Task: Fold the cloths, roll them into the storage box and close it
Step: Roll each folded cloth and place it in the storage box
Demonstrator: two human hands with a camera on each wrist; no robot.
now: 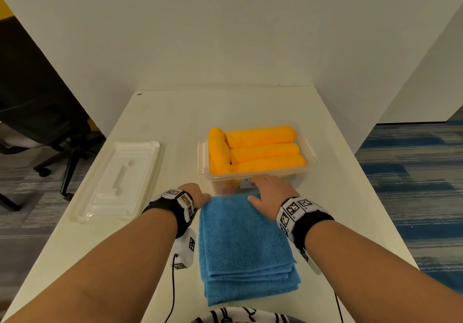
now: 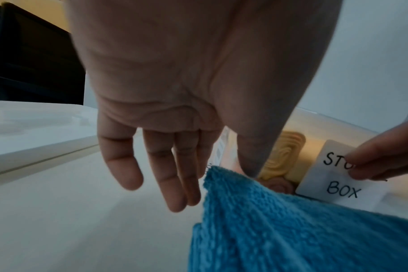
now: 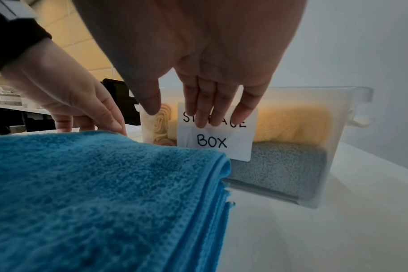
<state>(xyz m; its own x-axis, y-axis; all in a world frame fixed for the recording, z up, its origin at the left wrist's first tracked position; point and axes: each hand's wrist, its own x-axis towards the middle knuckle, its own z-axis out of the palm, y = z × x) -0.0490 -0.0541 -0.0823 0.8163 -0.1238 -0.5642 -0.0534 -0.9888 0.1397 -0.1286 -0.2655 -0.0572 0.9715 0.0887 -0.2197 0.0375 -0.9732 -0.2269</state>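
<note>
A blue cloth [image 1: 245, 247] lies folded in several layers on the white table, just in front of the clear storage box [image 1: 309, 152]. Orange rolled cloths [image 1: 263, 151] fill the top of the box, and a grey roll [image 3: 277, 173] shows through its front wall beneath them. My left hand [image 1: 200, 196] is at the cloth's far left corner; its fingers [image 2: 172, 184] point straight down beside the corner and the thumb sits over it. My right hand [image 1: 265, 189] hovers over the cloth's far right edge with straight fingers [image 3: 203, 110] before the "STORAGE BOX" label [image 3: 212, 143].
The box's clear lid [image 1: 117, 179] lies flat on the table to the left. A wall runs close behind the table. A black office chair [image 1: 50, 122] stands off the table's left side. Thin black cables [image 1: 172, 292] hang from my wrist bands near the front edge.
</note>
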